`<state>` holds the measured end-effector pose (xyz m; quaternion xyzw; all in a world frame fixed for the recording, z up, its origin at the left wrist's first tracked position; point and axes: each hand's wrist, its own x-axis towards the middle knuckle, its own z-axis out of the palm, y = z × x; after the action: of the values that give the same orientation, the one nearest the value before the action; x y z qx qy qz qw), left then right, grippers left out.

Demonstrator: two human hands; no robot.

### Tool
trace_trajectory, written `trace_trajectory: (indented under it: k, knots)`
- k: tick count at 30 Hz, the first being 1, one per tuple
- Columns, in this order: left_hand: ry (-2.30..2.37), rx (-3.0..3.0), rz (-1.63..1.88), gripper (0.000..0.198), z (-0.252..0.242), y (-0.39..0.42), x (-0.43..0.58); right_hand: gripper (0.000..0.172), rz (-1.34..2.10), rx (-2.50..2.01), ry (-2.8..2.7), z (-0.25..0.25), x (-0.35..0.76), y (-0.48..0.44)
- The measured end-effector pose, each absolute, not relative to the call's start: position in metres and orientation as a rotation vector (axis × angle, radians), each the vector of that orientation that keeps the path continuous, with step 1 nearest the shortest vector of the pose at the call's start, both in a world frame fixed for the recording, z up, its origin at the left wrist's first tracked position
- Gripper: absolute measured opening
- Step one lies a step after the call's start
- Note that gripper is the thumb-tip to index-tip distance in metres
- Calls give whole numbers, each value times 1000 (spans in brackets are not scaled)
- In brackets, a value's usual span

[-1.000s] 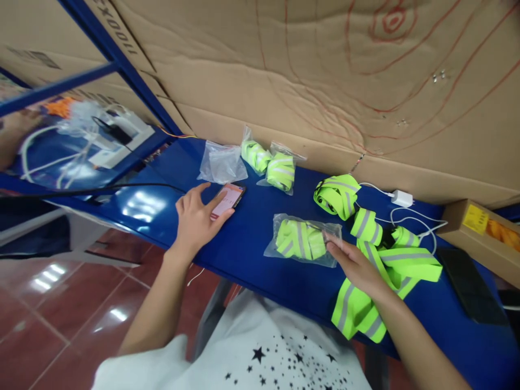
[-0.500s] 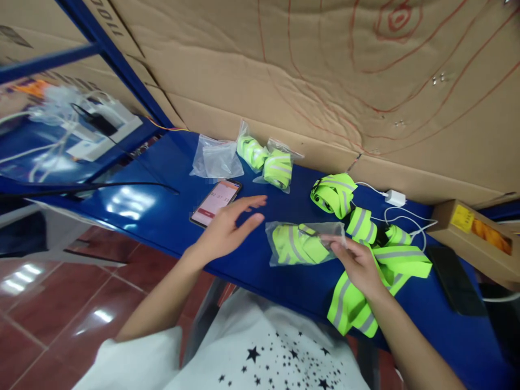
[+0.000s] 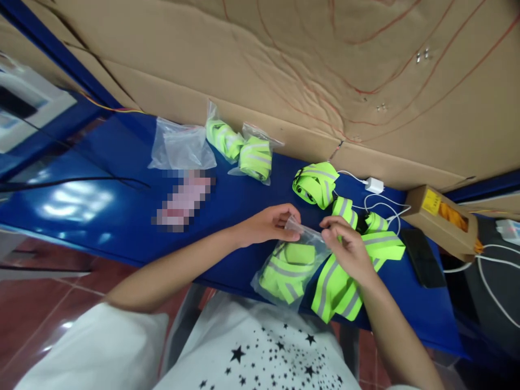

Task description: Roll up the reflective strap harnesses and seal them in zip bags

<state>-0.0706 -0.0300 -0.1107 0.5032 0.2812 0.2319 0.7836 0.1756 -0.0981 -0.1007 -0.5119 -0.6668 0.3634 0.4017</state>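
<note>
A clear zip bag [image 3: 260, 279] with a folded neon-yellow reflective strap [image 3: 286, 273] inside hangs at the front edge of the blue table. My left hand [image 3: 270, 225] pinches one top corner of its mouth. The other top corner is between the fingers of my right hand [image 3: 345, 246]. Just right of the bag, a loose reflective strap [image 3: 337, 287] spreads over the table, partly under my right forearm. Behind my hands lies a rolled reflective strap [image 3: 317, 184] with black fittings showing.
Two bagged straps [image 3: 255, 157] and flat clear bags [image 3: 181, 146] lie by the cardboard wall [image 3: 182, 70]. A pixelated pink patch [image 3: 184, 203] is at left. To the right are a white charger [image 3: 374, 185] with its cable, a dark phone [image 3: 422, 257] and an open-fronted carton [image 3: 441, 219].
My left hand has moved right and taken hold of the bag's mouth. The bag has turned with its opening up and away from me. The view has shifted right.
</note>
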Motion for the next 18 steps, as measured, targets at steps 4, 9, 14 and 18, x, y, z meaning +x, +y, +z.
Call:
trace_trajectory:
  k: [4, 9, 14, 18]
  knots:
    - [660, 1080, 464, 39, -108, -26, -75, 38, 1130, -1293, -1624, -100, 177, -96]
    - [721, 1050, 368, 47, -111, -16, -80, 35, 1262, -1237, -1492, -96, 178, -95]
    - [706, 1032, 549, 48, -109, -16, -81, 29, 1489, -1330, -1254, -100, 184, -92]
    - [752, 809, 644, 56, -110, -22, -74, 45, 1518, -1323, -1172, -106, 186, -90]
